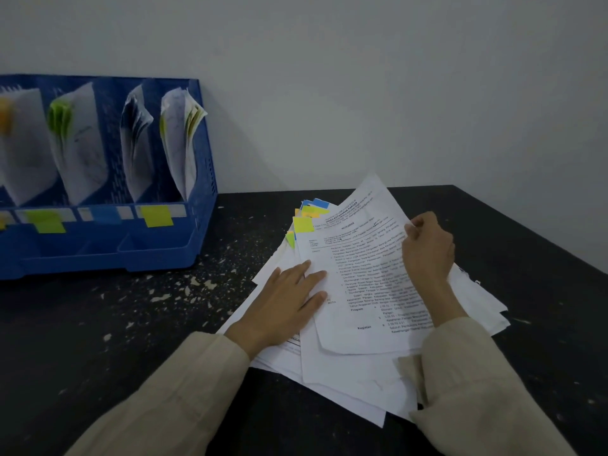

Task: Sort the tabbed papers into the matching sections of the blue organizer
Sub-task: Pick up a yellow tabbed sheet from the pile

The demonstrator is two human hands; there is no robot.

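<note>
Papers [355, 366] lie right of the organizer [164, 255]; left hand [286, 304] presses flat, right hand [427, 248] pinches the top sheet [362, 258].

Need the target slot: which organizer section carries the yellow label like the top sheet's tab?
The rightmost section of the blue organizer, fronted by the yellow label. Its neighbours show blue and green labels.

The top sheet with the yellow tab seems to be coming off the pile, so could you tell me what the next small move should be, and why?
Probably lift the top sheet clear and carry it toward the blue organizer. The right hand already pinches its right edge, the left hand lies flat on the pile, and its yellow tab looks like the yellow label on the rightmost section.
</note>
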